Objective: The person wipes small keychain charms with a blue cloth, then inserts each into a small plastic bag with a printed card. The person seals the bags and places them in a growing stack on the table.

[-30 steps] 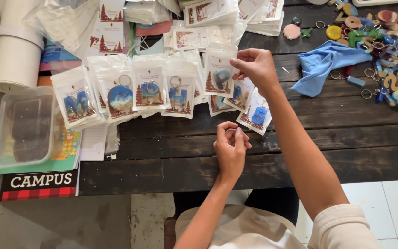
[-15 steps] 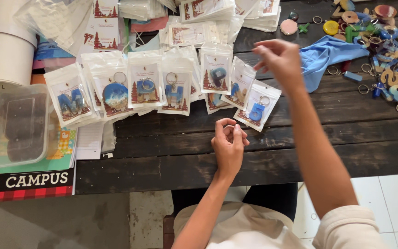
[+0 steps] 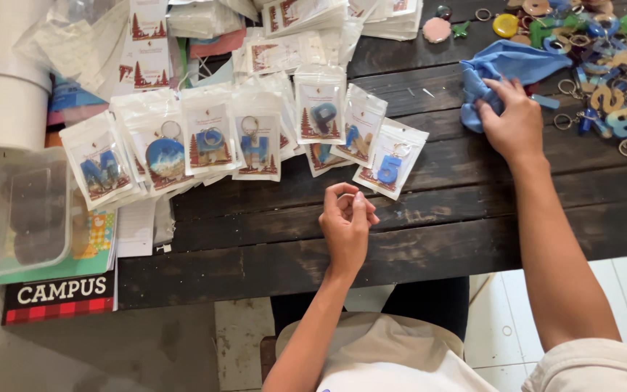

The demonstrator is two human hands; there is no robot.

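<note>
My right hand rests at the far right of the dark wooden table, fingers closing on a crumpled blue cloth. My left hand hovers over the table's near middle with fingertips pinched together; anything small between them is hidden. Just beyond it lie clear packets holding blue letter and number keychains: one with a blue number, one with a round blue piece.
Loose coloured keychains and metal rings lie beside the cloth. More packets and printed cards are stacked at the back. A clear plastic box, notebooks and a white roll sit at left. Tiled floor shows below the table edge.
My right hand left the packets at the middle, swung right across the table and landed on the blue cloth. My left hand stayed put, fingers still pinched.
</note>
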